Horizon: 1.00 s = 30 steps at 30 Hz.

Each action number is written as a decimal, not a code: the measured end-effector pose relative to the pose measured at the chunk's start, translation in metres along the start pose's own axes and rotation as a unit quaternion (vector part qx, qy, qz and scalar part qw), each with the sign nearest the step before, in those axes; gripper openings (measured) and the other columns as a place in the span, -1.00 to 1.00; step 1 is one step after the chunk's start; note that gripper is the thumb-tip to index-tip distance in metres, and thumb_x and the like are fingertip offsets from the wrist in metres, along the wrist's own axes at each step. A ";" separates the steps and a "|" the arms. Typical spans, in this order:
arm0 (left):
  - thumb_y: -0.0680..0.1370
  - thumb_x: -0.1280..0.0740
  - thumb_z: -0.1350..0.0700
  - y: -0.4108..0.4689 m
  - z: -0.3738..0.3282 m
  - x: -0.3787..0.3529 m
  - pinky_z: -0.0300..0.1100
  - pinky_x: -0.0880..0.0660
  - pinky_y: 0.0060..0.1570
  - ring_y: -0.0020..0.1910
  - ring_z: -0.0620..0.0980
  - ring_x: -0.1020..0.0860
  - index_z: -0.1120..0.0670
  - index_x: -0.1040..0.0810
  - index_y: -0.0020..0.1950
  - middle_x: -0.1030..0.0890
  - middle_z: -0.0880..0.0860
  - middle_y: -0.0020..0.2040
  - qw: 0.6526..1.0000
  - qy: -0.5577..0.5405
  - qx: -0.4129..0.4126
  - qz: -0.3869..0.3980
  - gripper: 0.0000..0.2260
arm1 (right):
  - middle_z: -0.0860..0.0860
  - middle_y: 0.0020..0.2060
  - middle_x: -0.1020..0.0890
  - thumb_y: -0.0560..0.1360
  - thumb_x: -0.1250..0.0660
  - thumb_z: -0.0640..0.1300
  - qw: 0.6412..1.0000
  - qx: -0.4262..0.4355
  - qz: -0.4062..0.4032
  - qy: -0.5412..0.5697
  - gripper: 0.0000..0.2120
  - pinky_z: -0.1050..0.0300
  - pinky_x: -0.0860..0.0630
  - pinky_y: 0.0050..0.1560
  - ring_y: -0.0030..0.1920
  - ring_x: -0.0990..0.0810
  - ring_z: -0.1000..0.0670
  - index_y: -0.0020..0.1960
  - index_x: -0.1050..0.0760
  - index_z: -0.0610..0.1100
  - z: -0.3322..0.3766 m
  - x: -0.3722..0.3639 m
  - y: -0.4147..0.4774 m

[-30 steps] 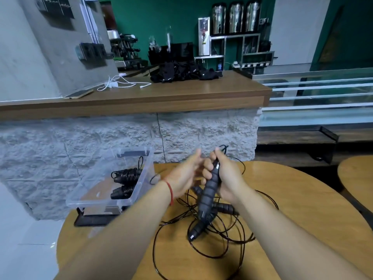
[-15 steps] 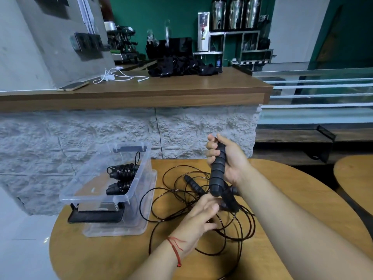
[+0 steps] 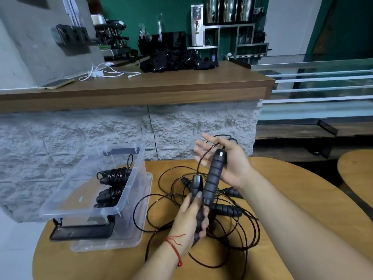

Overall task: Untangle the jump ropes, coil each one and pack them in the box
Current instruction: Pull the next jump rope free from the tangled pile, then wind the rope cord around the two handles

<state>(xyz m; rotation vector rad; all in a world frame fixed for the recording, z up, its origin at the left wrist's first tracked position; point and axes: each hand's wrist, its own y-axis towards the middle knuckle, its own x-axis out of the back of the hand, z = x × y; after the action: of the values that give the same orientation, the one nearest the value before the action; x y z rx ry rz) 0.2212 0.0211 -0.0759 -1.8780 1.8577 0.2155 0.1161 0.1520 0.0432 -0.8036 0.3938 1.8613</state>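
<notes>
On the round wooden table (image 3: 286, 201) lies a tangle of black jump ropes (image 3: 240, 229) with loose handles (image 3: 227, 210) in it. My left hand (image 3: 187, 219) grips one black foam handle (image 3: 196, 188) upright above the pile. My right hand (image 3: 228, 164) is raised, palm showing and fingers spread straight. A second handle (image 3: 214, 176) lies slanted across that palm, its cord looping over the fingers and its lower end against my left thumb. The clear plastic box (image 3: 129, 190) stands at the left, two coiled ropes (image 3: 116, 175) inside.
The box rests tilted on its clear lid (image 3: 125, 239), which has a black latch (image 3: 80, 232). A stone-faced counter (image 3: 141, 91) rises just behind the table. Another round table (image 3: 357, 170) shows at the right edge.
My left hand has come up from the cord pile with a second handle in its grip. My right hand's fingers have uncurled from the handle it held.
</notes>
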 end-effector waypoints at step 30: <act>0.74 -0.14 -0.10 0.173 0.044 0.057 0.03 -0.53 0.01 0.00 0.21 -0.65 0.11 -0.63 -0.17 -0.66 0.15 -0.15 0.952 -0.098 -0.133 -0.259 -0.54 | -0.15 0.02 -0.67 0.70 -0.21 0.12 0.963 0.127 -0.161 0.175 -0.67 -0.21 -0.60 0.30 0.06 -0.70 -0.14 0.01 -0.57 -0.11 -0.138 0.120 0.105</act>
<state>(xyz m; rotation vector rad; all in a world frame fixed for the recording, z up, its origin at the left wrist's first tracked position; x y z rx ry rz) 0.0663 -0.0026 -0.1785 -2.3548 1.1982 0.4688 0.0397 0.1080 -0.1485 -0.9572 0.6685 1.3343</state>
